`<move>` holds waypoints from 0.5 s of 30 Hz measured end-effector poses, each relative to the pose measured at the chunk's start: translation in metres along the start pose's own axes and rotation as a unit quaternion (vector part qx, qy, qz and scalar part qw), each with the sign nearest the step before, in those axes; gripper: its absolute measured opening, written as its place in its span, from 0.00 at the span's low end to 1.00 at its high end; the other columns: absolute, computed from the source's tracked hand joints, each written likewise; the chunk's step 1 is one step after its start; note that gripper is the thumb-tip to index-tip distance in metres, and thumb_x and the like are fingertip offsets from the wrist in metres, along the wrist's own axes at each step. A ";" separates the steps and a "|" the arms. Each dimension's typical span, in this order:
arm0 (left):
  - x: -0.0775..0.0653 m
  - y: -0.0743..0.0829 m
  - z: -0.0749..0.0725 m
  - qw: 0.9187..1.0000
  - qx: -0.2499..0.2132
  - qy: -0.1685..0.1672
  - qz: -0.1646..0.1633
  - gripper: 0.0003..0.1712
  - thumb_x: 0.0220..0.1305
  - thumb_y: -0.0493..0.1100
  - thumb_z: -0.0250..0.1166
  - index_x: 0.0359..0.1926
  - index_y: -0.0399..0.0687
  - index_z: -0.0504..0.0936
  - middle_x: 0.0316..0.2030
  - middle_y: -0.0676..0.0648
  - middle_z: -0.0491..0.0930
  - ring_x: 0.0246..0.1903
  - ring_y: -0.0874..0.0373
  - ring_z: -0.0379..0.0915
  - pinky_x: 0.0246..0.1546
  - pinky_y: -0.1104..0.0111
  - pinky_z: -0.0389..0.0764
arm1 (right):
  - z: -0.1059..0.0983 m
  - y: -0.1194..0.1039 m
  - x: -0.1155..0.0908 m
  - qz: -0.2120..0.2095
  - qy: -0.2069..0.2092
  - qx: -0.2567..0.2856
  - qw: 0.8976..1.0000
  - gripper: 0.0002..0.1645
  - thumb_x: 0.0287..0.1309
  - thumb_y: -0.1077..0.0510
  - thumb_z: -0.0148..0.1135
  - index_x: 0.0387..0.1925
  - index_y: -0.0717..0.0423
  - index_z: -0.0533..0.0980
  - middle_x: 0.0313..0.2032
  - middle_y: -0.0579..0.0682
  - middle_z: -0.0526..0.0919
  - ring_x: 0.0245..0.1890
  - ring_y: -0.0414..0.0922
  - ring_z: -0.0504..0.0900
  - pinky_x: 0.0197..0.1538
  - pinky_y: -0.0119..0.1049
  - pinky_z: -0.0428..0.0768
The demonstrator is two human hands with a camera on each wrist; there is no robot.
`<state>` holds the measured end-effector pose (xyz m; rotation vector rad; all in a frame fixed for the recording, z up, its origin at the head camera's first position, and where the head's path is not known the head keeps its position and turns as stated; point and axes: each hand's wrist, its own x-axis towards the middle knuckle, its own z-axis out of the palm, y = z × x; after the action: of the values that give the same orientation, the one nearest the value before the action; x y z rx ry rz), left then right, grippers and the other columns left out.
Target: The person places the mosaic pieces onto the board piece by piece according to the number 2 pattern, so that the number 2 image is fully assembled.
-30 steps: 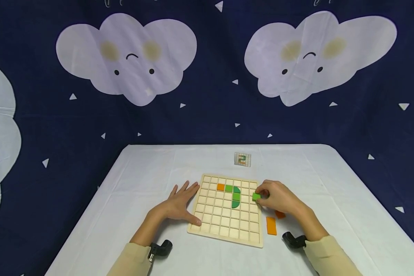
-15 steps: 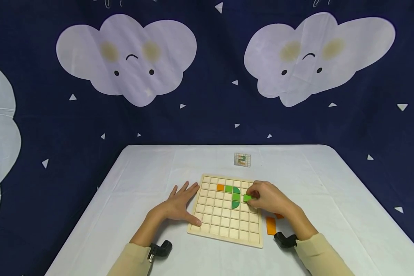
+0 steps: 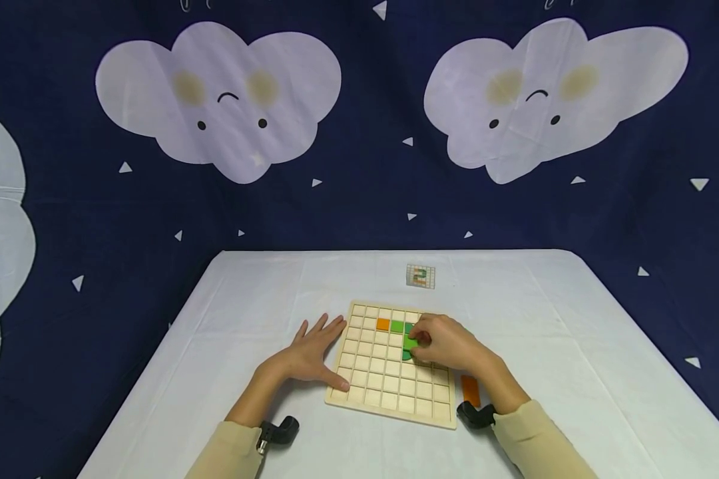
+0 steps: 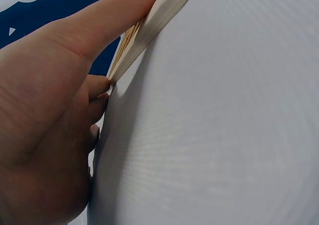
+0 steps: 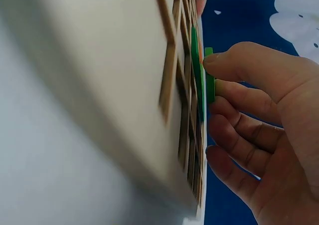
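Observation:
A wooden grid board point(image 3: 389, 386) lies on the table, slightly turned. My left hand point(image 3: 302, 356) rests at its left edge with fingers spread, the thumb on the lower left rim. Thumb and fingers of my right hand point(image 3: 449, 342) pinch a green square tile point(image 3: 409, 342) just over the board's upper right part. In the right wrist view this tile point(image 5: 210, 75) stands a little apart from the board's surface. An orange square point(image 3: 383, 324) and a green square point(image 3: 397, 326) sit in cells to the left. Dark green curved pieces point(image 3: 407, 356) are partly covered by the held tile and fingers.
Behind the board lies a small pattern card point(image 3: 421, 276). An orange rectangular tile point(image 3: 470, 390) is on the white tablecloth point(image 3: 263, 286) right of the board, near my right wrist's black camera mount point(image 3: 476, 416). A dark blue cloud-print curtain point(image 3: 359, 213) hangs behind.
My right hand has carried the green tile leftward from the board's right edge to above the dark green pieces. The left hand has stayed where it was.

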<state>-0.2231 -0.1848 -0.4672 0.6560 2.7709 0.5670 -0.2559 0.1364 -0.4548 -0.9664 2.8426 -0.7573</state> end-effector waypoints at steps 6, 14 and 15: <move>0.001 0.000 0.000 1.000 0.000 0.005 0.000 0.78 0.28 0.80 0.69 0.76 0.48 0.48 0.75 0.51 0.45 0.73 0.49 0.30 0.68 0.46 0.29 | 0.001 -0.007 0.004 -0.030 -0.007 -0.006 1.000 0.10 0.51 0.51 0.72 0.37 0.43 0.84 0.30 0.36 0.76 0.28 0.34 0.72 0.33 0.32 0.74; 0.001 0.001 -0.001 1.000 -0.003 0.006 0.004 0.77 0.29 0.80 0.70 0.76 0.47 0.49 0.74 0.50 0.45 0.73 0.48 0.30 0.67 0.45 0.30 | -0.002 -0.015 0.008 -0.045 -0.021 -0.023 0.998 0.10 0.52 0.49 0.71 0.37 0.44 0.84 0.31 0.36 0.77 0.29 0.32 0.72 0.35 0.32 0.75; 0.001 0.001 -0.001 1.000 -0.004 0.007 0.005 0.77 0.29 0.79 0.71 0.75 0.47 0.49 0.74 0.49 0.46 0.73 0.47 0.30 0.67 0.45 0.30 | -0.002 -0.016 0.009 -0.046 -0.023 -0.021 0.998 0.10 0.52 0.49 0.72 0.37 0.44 0.84 0.31 0.36 0.77 0.30 0.33 0.73 0.35 0.32 0.75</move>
<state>-0.2238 -0.1834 -0.4661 0.6664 2.7780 0.5862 -0.2542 0.1215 -0.4445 -1.1123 2.8030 -0.6747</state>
